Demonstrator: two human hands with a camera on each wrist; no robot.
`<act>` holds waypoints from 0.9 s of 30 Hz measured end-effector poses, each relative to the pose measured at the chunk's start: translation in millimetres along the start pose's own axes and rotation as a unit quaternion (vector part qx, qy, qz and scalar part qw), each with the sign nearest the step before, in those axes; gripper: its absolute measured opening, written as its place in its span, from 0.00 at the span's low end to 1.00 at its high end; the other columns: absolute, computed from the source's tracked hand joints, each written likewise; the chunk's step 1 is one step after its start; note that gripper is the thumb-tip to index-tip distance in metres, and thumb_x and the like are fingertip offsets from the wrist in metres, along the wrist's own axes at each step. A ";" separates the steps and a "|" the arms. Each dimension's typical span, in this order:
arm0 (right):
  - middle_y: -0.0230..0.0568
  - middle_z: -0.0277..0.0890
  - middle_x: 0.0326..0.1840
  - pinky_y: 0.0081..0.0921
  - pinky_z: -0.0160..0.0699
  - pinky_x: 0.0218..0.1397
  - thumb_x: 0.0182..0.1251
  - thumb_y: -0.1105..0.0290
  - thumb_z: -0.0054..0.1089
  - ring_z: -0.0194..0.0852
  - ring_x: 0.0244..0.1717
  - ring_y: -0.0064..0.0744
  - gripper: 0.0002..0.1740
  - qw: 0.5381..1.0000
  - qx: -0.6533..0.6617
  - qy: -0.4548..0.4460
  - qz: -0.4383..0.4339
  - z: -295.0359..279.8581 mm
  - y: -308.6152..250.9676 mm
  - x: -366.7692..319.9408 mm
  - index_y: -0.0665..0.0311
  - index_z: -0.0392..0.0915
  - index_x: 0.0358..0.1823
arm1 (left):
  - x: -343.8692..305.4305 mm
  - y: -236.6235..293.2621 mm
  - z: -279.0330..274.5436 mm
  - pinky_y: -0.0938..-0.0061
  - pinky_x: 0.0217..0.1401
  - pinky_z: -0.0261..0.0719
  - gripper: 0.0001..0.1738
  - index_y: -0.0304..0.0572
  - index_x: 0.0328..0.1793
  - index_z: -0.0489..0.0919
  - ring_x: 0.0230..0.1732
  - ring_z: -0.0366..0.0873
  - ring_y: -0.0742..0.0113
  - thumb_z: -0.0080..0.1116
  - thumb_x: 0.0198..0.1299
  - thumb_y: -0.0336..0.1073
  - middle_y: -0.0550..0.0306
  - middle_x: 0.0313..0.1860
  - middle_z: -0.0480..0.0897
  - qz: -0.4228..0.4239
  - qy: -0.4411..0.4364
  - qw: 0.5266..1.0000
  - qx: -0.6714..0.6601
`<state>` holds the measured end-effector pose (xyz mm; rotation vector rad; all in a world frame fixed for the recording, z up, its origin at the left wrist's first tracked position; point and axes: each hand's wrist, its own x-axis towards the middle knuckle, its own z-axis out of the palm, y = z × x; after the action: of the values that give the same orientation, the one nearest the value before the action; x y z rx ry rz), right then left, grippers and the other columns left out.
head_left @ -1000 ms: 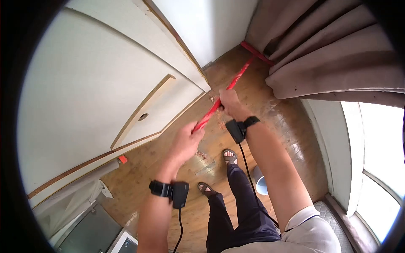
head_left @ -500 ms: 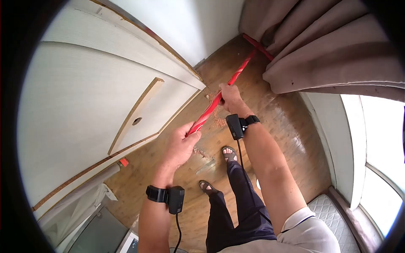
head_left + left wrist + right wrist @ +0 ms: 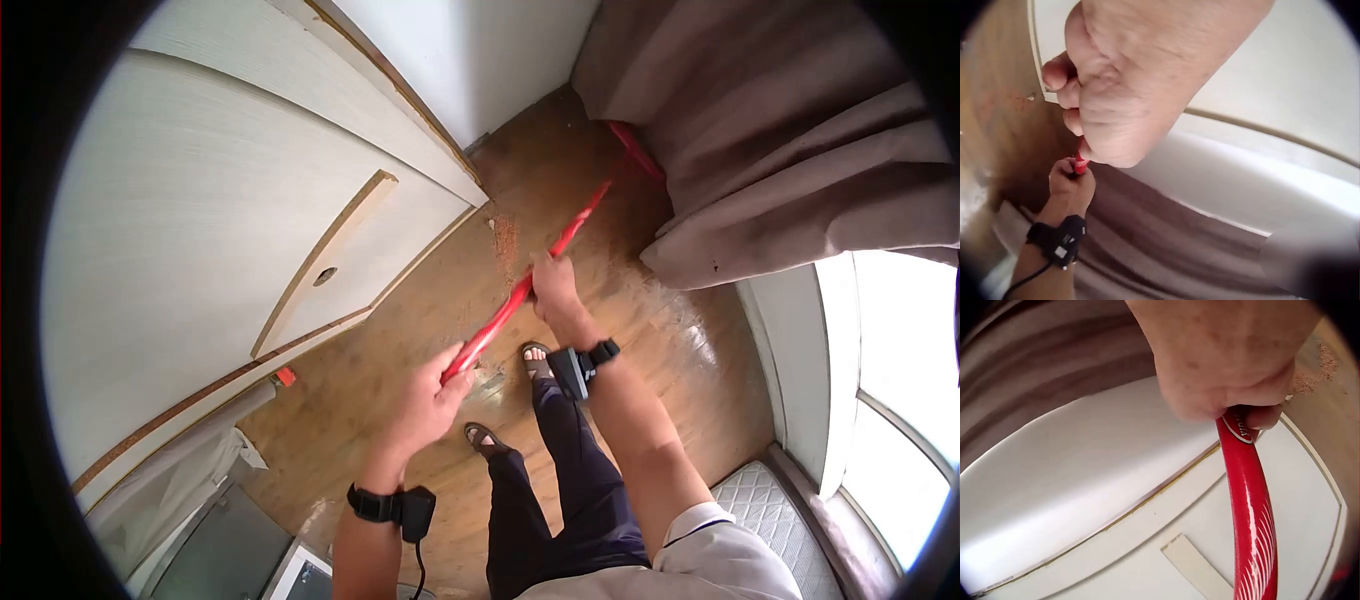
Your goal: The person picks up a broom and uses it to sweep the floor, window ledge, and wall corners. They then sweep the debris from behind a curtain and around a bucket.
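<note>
A red broom (image 3: 492, 330) with a white-striped handle slants across the floor in the head view. My left hand (image 3: 425, 400) grips the upper end of its handle, fingers curled around it. Further down, my right hand (image 3: 556, 290) grips the middle of the same handle. The broom's red crossbar head (image 3: 637, 152) lies at the brown curtain's lower edge, partly covered by the cloth. In the right wrist view, the glossy handle (image 3: 1249, 512) passes into the right fist, with a printed label beside the fingers.
Reddish crumbly debris (image 3: 505, 240) lies on the wooden floor (image 3: 350, 430) near the corner of a white panel (image 3: 200, 220). The brown curtain (image 3: 800, 150) hangs at the right. A quilted mattress (image 3: 765, 510) lies at lower right, and a grey cabinet (image 3: 215, 550) stands at lower left.
Both hands have moved closer to the body with the broom. Its head has shifted right and nearer, further under the curtain, whose folds have moved.
</note>
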<state>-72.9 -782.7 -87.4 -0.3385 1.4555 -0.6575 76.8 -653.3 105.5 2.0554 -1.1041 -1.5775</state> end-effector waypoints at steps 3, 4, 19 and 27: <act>0.39 0.70 0.17 0.34 0.61 0.10 0.62 0.68 0.48 0.66 0.11 0.35 0.12 0.999 -0.031 -0.003 -0.012 28.8 -36.8 47.6 0.66 0.72 0.23 | 57.8 9.7 -12.0 0.76 0.33 0.70 0.21 0.34 0.61 0.75 0.28 0.69 0.75 0.54 0.64 0.36 0.66 0.26 0.74 0.002 0.024 0.999 -0.038; 0.39 0.70 0.17 0.34 0.61 0.10 0.62 0.68 0.48 0.66 0.11 0.35 0.12 0.999 -0.030 -0.001 -0.010 30.8 -41.9 59.7 0.66 0.72 0.23 | 67.0 12.2 -13.7 0.77 0.31 0.68 0.21 0.34 0.62 0.75 0.28 0.67 0.78 0.54 0.64 0.35 0.70 0.25 0.70 0.024 0.040 0.998 -0.038; 0.43 0.72 0.22 0.33 0.67 0.08 0.65 0.69 0.47 0.74 0.14 0.40 0.09 0.996 -0.088 0.012 -0.002 -30.4 41.3 -36.5 0.70 0.67 0.36 | -34.9 -33.2 14.1 0.76 0.35 0.71 0.22 0.34 0.62 0.74 0.30 0.72 0.75 0.54 0.65 0.37 0.62 0.27 0.77 -0.001 -0.020 0.999 -0.039; 0.51 0.71 0.13 0.35 0.65 0.10 0.66 0.62 0.50 0.73 0.11 0.42 0.22 0.964 -0.244 -0.105 0.012 -16.2 15.1 43.9 0.72 0.68 0.18 | 17.8 -30.8 47.9 0.81 0.17 0.57 0.11 0.37 0.48 0.78 0.18 0.61 0.82 0.54 0.66 0.37 0.73 0.20 0.66 -0.152 0.012 0.966 -0.208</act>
<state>-86.4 -794.4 -133.3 -0.7488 1.4004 -0.2245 45.9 -637.2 57.1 2.0043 -0.4075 -1.7382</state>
